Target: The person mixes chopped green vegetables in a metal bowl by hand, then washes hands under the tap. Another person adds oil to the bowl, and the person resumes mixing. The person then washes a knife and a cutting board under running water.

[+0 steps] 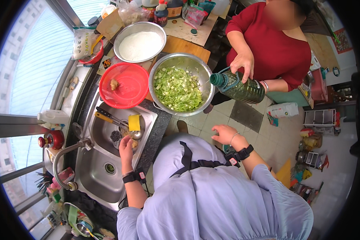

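Observation:
My left hand (126,148) hangs above the double steel sink (100,180), near its divider, with nothing in it and its fingers loosely extended. Below its fingertips, the far basin holds a ladle (136,134), a yellow sponge (134,122), a black-handled utensil (105,113) and dark scraps. My right hand (227,135) is in the air before my body, empty, fingers apart. Beyond my hands stands a large steel bowl (208,85) of shredded greens (174,90) topped with pale cubes. Another person's hands tilt a big green-capped plastic bottle (243,90), its neck at the bowl's rim.
A red plastic colander (124,99) holding a brown lump stands left of the greens. Behind it is a steel bowl of white powder (141,46), beside a wooden board (187,49). The curved faucet (58,160) arches over the near basin. The co-worker (270,51) stands at the right.

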`<state>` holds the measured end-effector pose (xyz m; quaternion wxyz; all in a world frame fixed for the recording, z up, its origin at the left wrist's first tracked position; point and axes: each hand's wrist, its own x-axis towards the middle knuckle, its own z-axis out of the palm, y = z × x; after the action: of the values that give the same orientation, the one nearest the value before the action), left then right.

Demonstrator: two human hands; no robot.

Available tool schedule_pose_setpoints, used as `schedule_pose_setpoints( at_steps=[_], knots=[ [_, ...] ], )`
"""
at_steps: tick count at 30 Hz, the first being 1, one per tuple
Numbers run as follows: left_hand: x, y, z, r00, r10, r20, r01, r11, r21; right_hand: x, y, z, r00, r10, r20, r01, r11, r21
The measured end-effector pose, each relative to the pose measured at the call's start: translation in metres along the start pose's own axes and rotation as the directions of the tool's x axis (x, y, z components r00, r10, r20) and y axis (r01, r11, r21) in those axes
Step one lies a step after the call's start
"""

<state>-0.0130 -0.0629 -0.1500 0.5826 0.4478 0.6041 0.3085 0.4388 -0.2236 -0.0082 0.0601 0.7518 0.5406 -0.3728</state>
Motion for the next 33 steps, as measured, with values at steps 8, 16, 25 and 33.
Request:
schedule_pose_setpoints(
  at_steps=[8,16,25,33],
  knots=[
    [-0.006,0.011,0.025,1.0,-0.018,-0.006,0.019,0.999,0.03,0.021,-0.007,-0.022,0.985,-0.137,-0.107,0.153,0.974,0.164],
    [0.013,0.066,0.083,0.995,0.072,0.076,-0.079,0.992,0.095,0.08,-0.021,-0.04,0.886,-0.217,-0.411,0.397,0.812,0.427],
    [0.08,0.104,0.157,0.991,0.084,0.106,-0.113,0.943,0.312,0.208,-0.028,-0.044,0.937,0.115,-0.329,0.14,0.74,0.658],
    [0.07,0.118,0.188,0.991,0.067,0.114,-0.101,0.94,0.325,0.3,-0.024,-0.036,0.889,0.452,0.075,-0.281,0.408,0.869]
  ],
)
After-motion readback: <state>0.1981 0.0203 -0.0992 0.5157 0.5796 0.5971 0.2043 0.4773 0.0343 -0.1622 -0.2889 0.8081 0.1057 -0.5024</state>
